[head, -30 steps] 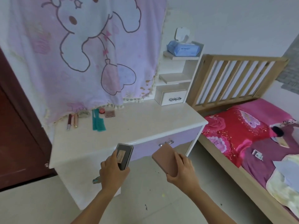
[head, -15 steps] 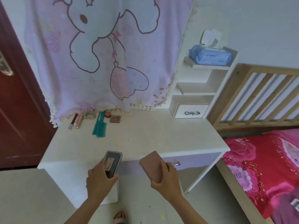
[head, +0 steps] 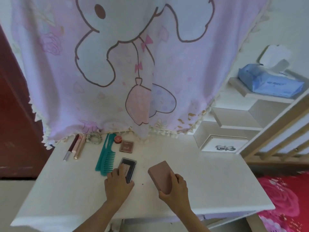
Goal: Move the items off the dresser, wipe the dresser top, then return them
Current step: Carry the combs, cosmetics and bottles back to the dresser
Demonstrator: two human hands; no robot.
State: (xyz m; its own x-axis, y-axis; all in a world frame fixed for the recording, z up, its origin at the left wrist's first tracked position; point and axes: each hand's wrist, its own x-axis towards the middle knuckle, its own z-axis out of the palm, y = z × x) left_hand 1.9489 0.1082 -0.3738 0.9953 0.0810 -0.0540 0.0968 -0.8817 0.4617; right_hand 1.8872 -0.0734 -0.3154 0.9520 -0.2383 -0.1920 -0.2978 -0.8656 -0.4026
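1. Far left: dark red door (head: 10,114).
2. Behind the dresser: pink cartoon cloth (head: 133,72), hanging, fringed hem meeting the back edge of the white dresser top (head: 209,190).
3. Back-left of the top, along the hem: slim tubes (head: 80,148) side by side, scrunchie (head: 93,139) just right of their far ends, teal combs (head: 107,156) overlapping with teeth to the right, red tin (head: 118,139) beside the comb handles, small compact (head: 126,146) just in front of the tin.
4. Left hand (head: 118,183): fingers curled over the near end of the dark case (head: 129,165), thumb along its right edge. Case just right of the comb teeth, left of centre on the top. Flat on the surface or held just above it: cannot tell.
5. Right hand (head: 175,188): fingers and thumb wrapped round the near end of the pink box (head: 160,174). Box over the middle of the top, far end pointing toward the back-left, apart from the case. Contact with the surface: cannot tell.
6. Back-right corner: small drawer (head: 222,144) with a bow-shaped handle, stepped shelves (head: 237,121) above it, blue wipes pack (head: 267,82) on the uppermost shelf, flap open.
7. Far right: wooden bed rail (head: 284,131) touching the shelf unit, red floral bedding (head: 284,198) below it.
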